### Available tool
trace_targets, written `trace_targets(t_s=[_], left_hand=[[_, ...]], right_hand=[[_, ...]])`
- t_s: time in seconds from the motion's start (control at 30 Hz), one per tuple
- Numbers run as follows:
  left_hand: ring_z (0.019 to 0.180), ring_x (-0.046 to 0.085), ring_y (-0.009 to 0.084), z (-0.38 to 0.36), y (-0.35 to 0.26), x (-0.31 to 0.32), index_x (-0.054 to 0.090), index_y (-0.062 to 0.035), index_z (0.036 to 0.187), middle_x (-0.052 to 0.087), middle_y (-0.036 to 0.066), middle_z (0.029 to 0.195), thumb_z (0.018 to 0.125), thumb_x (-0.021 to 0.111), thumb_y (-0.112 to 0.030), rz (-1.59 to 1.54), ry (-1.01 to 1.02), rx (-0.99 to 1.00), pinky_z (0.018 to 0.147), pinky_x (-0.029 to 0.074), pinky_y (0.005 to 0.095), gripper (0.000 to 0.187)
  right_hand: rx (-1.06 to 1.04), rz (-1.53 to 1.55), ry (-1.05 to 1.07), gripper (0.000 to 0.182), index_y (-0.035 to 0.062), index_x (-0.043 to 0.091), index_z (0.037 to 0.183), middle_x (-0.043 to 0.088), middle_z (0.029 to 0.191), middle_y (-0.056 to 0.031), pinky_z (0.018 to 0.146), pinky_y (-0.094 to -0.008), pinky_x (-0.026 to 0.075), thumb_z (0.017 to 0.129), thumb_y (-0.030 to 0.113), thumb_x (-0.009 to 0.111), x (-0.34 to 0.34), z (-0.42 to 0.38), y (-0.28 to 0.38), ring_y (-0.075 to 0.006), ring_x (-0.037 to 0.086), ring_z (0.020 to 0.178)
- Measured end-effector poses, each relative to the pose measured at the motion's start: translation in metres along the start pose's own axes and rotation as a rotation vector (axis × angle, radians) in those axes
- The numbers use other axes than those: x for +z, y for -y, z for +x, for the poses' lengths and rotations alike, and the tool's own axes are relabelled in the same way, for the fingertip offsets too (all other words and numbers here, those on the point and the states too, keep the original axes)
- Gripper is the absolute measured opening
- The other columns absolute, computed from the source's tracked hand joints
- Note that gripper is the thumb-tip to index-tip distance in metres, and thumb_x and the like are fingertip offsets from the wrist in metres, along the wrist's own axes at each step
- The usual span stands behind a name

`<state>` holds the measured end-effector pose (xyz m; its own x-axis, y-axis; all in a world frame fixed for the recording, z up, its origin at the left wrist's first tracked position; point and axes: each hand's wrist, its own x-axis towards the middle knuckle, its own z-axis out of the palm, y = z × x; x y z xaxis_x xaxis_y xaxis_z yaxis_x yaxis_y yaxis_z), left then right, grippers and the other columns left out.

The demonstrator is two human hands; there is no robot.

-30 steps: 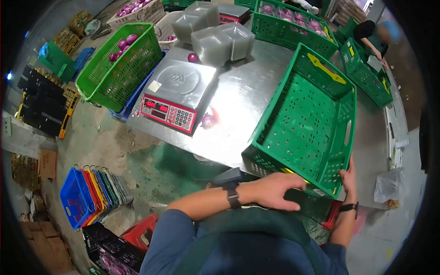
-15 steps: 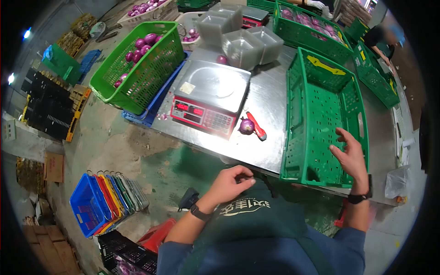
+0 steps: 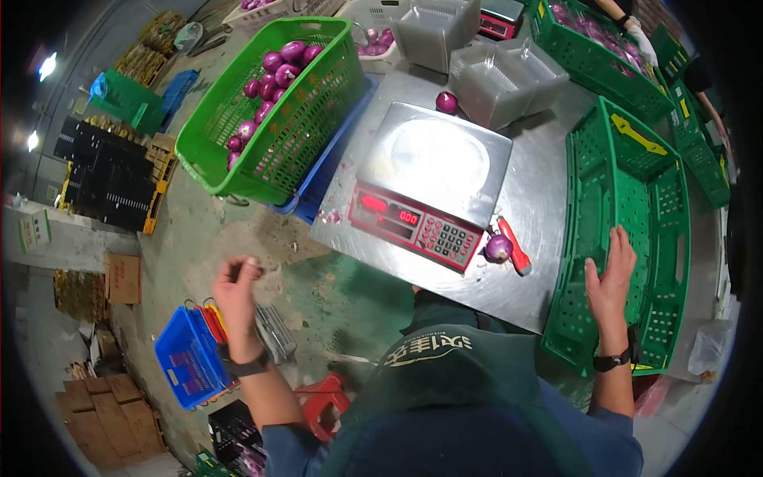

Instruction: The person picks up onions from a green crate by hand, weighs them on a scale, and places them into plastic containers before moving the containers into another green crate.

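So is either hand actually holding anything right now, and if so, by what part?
Nothing is gripped. The right hand lies open and flat in the empty green crate, fingers spread. The left hand is raised off the table, loosely curled; whether it pinches anything small cannot be told.

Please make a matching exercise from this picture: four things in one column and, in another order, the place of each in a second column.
Things:
1. silver digital weighing scale
2. loose purple onion beside the red-handled knife
3. person's right hand
4. pile of purple onions

Places:
A. inside the light green plastic basket at the left of the steel table
B. resting in the empty dark green plastic crate
C. on the table, just right of the scale's keypad
D. in the middle of the table, red display lit

Pairs: 1-D, 2-C, 3-B, 4-A
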<state>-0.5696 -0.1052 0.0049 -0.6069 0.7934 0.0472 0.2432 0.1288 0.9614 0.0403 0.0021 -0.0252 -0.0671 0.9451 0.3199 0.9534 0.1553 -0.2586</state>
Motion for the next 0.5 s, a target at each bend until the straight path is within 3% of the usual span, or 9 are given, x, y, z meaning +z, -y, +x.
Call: trace_targets(t_s=[0.23, 0.37, 0.5], left_hand=[[0.077, 0.06, 0.0094, 0.165, -0.079, -0.02, 0.066, -0.0006, 0.096, 0.066, 0.001, 0.085, 0.096, 0.071, -0.018, 0.351, -0.018, 0.183, 0.072, 0.048, 0.0256, 0.018], [0.075, 0.057, 0.0078, 0.268, -0.108, 0.005, 0.065, 0.0015, 0.092, 0.064, 0.0, 0.082, 0.094, 0.072, -0.018, 0.478, 0.093, 0.28, 0.069, 0.046, 0.025, 0.021], [0.072, 0.062, 0.0139, 0.359, -0.084, 0.026, 0.07, 0.0013, 0.094, 0.069, 0.007, 0.078, 0.087, 0.077, -0.025, 0.62, 0.225, 0.251, 0.068, 0.049, 0.031, 0.028]], right_hand=[[0.067, -0.093, 0.061, 0.056, 0.0022, 0.055, 0.132, 0.046, 0.148, -0.0188, 0.114, -0.0514, 0.034, 0.077, 0.001, 0.068, 0.003, 0.004, 0.009, -0.0424, 0.037, 0.137], [0.15, -0.073, -0.02, 0.048, 0.001, 0.057, 0.128, 0.049, 0.145, -0.0194, 0.113, -0.0493, 0.037, 0.081, 0.001, 0.067, 0.006, 0.006, 0.017, -0.0408, 0.043, 0.134], [0.317, -0.045, -0.138, 0.043, -0.001, 0.058, 0.131, 0.051, 0.143, -0.0198, 0.111, -0.0448, 0.039, 0.089, 0.003, 0.066, 0.011, -0.026, 0.006, -0.0377, 0.05, 0.129]])
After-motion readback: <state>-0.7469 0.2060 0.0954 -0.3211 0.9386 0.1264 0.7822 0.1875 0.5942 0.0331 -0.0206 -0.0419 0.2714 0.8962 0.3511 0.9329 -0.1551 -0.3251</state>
